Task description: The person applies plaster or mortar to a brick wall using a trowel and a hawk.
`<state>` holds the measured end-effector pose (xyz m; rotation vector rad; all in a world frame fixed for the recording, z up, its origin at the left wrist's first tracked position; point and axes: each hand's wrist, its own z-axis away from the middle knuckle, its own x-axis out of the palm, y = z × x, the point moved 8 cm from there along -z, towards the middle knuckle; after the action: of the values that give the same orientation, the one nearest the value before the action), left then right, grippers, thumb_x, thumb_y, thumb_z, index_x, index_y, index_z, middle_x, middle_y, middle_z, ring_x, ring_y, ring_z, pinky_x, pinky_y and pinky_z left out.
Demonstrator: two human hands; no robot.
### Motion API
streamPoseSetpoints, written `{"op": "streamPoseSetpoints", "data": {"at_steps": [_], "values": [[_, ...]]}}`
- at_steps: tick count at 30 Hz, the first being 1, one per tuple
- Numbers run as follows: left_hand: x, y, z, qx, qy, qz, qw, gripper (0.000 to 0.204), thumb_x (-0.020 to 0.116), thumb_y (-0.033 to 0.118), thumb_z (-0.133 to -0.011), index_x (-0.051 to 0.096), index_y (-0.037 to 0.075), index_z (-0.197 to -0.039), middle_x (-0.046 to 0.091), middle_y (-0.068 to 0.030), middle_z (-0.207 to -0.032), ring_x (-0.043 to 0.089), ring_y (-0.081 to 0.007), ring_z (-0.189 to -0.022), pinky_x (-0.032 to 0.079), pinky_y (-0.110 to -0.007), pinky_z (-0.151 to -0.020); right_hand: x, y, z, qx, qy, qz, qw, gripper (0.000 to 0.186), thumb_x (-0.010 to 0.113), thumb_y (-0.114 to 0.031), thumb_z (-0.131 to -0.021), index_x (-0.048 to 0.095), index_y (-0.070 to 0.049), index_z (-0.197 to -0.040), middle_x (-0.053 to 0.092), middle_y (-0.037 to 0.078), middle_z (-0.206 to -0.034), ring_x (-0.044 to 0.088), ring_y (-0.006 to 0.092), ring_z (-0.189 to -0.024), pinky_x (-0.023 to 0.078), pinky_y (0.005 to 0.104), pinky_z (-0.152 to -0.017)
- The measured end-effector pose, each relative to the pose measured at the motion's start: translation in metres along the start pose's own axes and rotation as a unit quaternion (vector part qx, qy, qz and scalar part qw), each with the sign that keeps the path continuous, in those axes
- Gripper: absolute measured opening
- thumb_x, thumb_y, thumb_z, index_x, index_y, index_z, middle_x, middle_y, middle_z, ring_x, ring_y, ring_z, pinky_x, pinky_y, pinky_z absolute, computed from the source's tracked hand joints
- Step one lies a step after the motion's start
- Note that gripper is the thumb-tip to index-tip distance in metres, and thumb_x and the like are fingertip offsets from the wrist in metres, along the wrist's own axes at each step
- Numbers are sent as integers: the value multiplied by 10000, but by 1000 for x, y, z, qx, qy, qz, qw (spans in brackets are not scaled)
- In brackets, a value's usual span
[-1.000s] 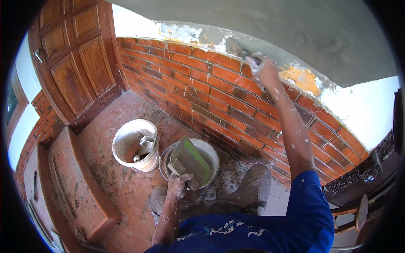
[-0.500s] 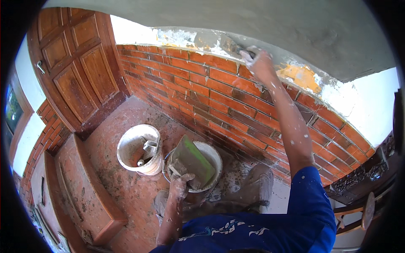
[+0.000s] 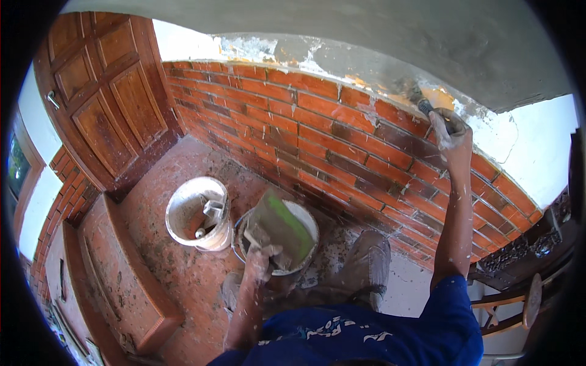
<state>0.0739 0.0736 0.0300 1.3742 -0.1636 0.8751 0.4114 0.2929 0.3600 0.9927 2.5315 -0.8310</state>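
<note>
My right hand (image 3: 450, 129), spattered with grey mortar, is closed round the handle of a brush (image 3: 417, 102). Its bristles meet the lower edge of the grey plaster (image 3: 360, 60), beside a patch of exposed yellow paint (image 3: 441, 97). Lower down, my left hand (image 3: 259, 261) grips a green plastering float (image 3: 287, 230) smeared with mortar. The float is tilted over a round bucket (image 3: 315, 245), which it partly hides. Just left of that bucket is a second, whitish bucket (image 3: 170, 213) with tools standing inside.
A red brick wall (image 3: 317, 131) curves below the plaster. At left are a wooden panelled door (image 3: 110, 91) and reddish steps (image 3: 137, 274). Mortar splashes dot the red floor (image 3: 195, 293). A wooden chair (image 3: 532, 302) stands at the right.
My right hand has moved right and a little down along the plaster's lower edge, bringing the brush to the yellow patch. My left hand and the float have barely shifted.
</note>
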Motion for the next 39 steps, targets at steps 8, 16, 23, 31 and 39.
{"op": "streamPoseSetpoints", "data": {"at_steps": [8,16,23,31,39], "values": [[77,34,-15,-20,-177,168,970,613,599,82,-717,461,-15,-1306,591,-181,-1191,599,-345,-1087,477,-486,-971,143,-5,153,376,-382,-478,696,297,654,-312,-902,629,-41,-1020,566,22,-627,424,59,-420,286,220,-354],[34,-13,-20,-23,-178,227,957,707,576,113,-627,463,11,-1317,585,-180,-1186,585,-370,-1085,470,-499,-982,135,49,235,388,-513,-382,664,373,674,-357,-876,634,-12,-1013,566,40,-627,450,90,-440,329,232,-386],[28,42,-19,103,-103,167,975,678,590,96,-668,438,-21,-1318,577,-176,-1175,580,-353,-1092,475,-474,-975,60,52,196,192,-334,-201,900,290,723,-244,-824,680,-18,-1002,622,65,-767,601,143,-714,471,269,-605],[38,67,-17,186,-75,46,979,599,663,87,-690,492,-18,-1254,589,-104,-1117,586,-233,-1017,477,-369,-897,69,-74,210,-131,-235,-109,957,291,766,-140,-758,668,-92,-1028,589,92,-887,632,262,-805,524,367,-665],[41,53,2,175,-131,-310,925,404,701,42,-718,615,1,-1111,653,-36,-973,588,-140,-879,481,-309,-814,75,-80,160,-164,-94,-193,963,306,742,-84,-782,621,-54,-1061,621,140,-974,639,256,-772,518,338,-639]]}}
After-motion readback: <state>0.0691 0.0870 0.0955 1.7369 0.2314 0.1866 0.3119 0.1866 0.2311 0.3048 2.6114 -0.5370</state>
